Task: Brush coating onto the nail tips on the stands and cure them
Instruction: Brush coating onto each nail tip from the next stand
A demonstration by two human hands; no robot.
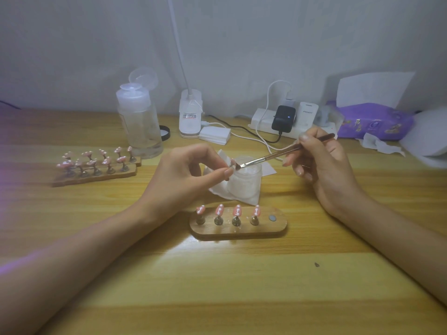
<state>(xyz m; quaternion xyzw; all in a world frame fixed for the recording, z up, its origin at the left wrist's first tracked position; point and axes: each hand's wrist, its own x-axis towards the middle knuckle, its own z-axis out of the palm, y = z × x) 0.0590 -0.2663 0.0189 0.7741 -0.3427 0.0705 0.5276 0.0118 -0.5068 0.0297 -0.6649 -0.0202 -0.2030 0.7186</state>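
My left hand (191, 170) pinches a small pink nail tip (233, 163) on its holder above a frosted jar (245, 183). My right hand (319, 163) grips a brown brush (285, 152), and its bristles touch that nail tip. In front of the jar, a wooden stand (238, 226) carries several pink nail tips on metal holders, with one bare magnet spot (272, 217) at its right end. Two more wooden stands (96, 172) full of pink nail tips lie at the left.
A white tissue (244, 199) lies under the jar. At the back stand a clear bottle (139, 122), a white lamp base (190, 117), cotton pads (214, 135), a power strip with chargers (287, 122) and a purple wipes pack (372, 123). A black lid (165, 132) lies beside the bottle.
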